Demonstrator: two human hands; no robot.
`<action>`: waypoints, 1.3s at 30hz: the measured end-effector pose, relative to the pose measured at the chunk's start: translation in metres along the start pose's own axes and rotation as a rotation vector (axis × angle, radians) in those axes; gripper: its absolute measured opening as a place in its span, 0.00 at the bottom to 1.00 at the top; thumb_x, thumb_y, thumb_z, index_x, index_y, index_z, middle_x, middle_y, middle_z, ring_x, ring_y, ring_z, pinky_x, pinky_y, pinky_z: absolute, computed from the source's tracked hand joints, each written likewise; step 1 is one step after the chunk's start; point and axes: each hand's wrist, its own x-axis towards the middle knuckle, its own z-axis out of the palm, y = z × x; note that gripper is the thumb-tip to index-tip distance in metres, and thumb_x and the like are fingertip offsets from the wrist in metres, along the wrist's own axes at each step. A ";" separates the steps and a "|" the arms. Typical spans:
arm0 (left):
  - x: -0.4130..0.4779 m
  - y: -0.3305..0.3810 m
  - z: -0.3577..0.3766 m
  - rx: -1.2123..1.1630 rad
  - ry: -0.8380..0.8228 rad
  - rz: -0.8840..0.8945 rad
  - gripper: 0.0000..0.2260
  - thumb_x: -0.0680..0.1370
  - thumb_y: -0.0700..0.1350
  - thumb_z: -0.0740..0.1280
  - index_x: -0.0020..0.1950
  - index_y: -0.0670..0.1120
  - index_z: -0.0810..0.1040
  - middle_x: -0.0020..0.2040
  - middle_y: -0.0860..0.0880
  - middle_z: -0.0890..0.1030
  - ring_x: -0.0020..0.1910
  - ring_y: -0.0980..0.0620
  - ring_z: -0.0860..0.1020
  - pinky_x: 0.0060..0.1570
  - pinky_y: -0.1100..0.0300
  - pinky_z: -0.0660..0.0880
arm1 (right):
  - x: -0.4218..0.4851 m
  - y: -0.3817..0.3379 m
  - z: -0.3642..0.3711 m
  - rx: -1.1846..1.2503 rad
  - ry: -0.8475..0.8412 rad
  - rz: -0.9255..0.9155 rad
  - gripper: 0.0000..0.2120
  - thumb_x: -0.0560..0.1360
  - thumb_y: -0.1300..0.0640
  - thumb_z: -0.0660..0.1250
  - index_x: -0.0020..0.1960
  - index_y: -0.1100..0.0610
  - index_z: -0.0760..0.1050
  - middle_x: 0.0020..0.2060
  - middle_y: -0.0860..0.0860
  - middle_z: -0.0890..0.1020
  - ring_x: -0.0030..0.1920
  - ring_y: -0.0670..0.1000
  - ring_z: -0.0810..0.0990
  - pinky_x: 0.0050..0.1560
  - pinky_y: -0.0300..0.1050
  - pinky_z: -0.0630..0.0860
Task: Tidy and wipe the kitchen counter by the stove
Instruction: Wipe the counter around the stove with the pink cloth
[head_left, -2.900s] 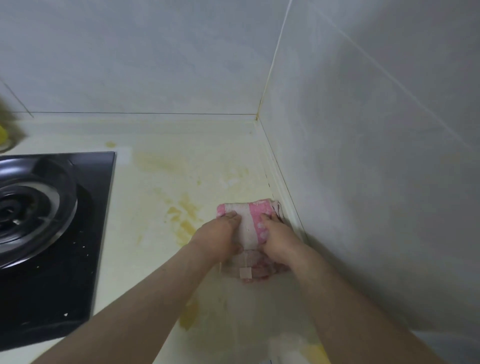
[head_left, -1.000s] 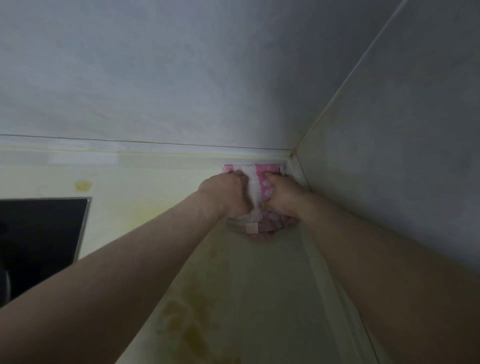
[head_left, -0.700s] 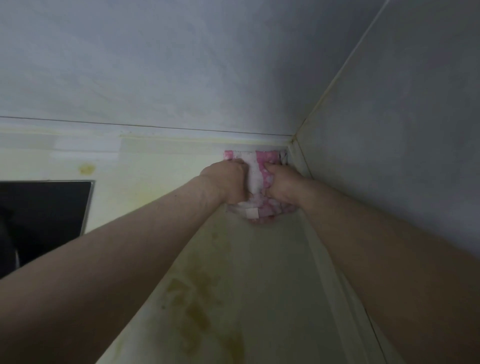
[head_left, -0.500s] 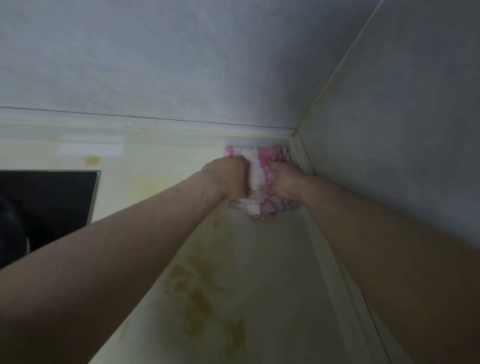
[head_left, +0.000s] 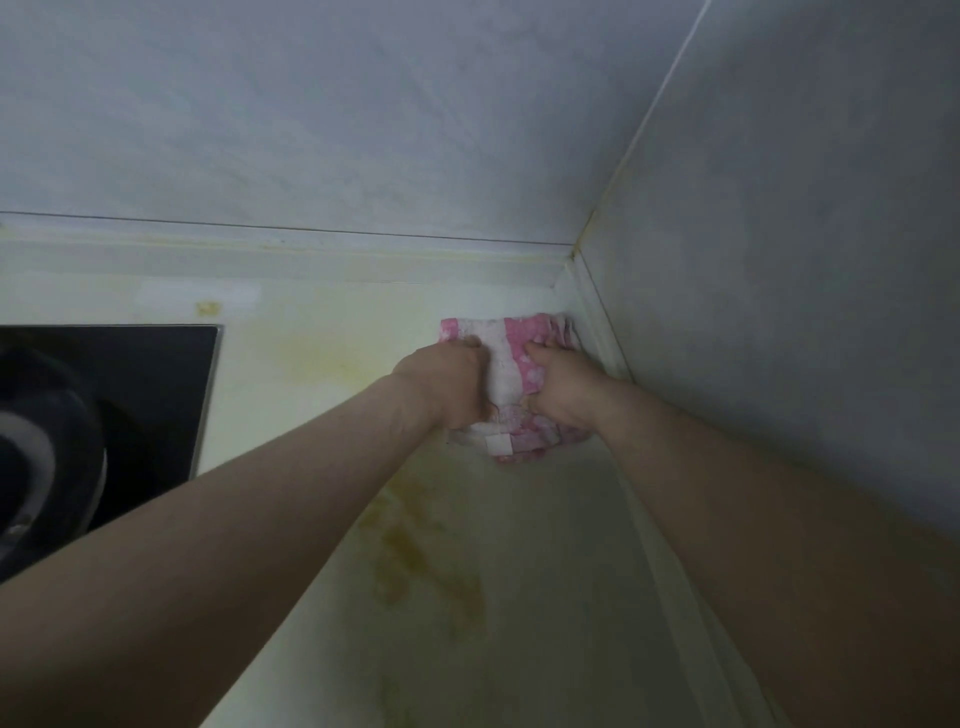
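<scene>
Both bare arms stretch forward and converge, the left forearm (head_left: 234, 545) from the lower left, the right forearm (head_left: 779, 519) from the lower right. The left hand (head_left: 447, 384) and right hand (head_left: 563, 389) sit side by side (knuckles up), fingers curled into a pink-and-white checked cloth (head_left: 511, 358).

your cloth (head_left: 511, 364) sits against the right wall (head_left: 779, 312), so nothing passes on that side; only a narrow strip lies free before the back wall (head_left: 311, 130); leftward the counter (head_left: 337, 332) runs free up to the stove (head_left: 145, 374), and toward you too.
</scene>
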 end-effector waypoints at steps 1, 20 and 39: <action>-0.005 0.002 0.002 0.002 -0.001 -0.002 0.19 0.73 0.53 0.69 0.60 0.45 0.72 0.61 0.49 0.73 0.62 0.47 0.74 0.59 0.51 0.74 | -0.005 0.000 0.002 -0.002 0.000 -0.003 0.41 0.76 0.54 0.70 0.80 0.54 0.48 0.80 0.52 0.47 0.79 0.53 0.48 0.76 0.42 0.48; -0.104 0.038 0.039 -0.011 -0.015 -0.026 0.23 0.74 0.51 0.68 0.64 0.43 0.69 0.69 0.46 0.69 0.70 0.47 0.69 0.63 0.54 0.68 | -0.100 0.007 0.061 0.191 0.021 -0.006 0.41 0.75 0.58 0.72 0.80 0.53 0.51 0.80 0.51 0.49 0.79 0.52 0.48 0.78 0.46 0.50; -0.184 0.083 0.060 -0.017 -0.029 -0.056 0.30 0.75 0.51 0.68 0.74 0.42 0.64 0.75 0.45 0.64 0.75 0.49 0.63 0.71 0.57 0.62 | -0.175 0.023 0.104 0.204 0.035 -0.034 0.41 0.75 0.57 0.72 0.80 0.52 0.51 0.80 0.51 0.49 0.79 0.53 0.49 0.78 0.46 0.49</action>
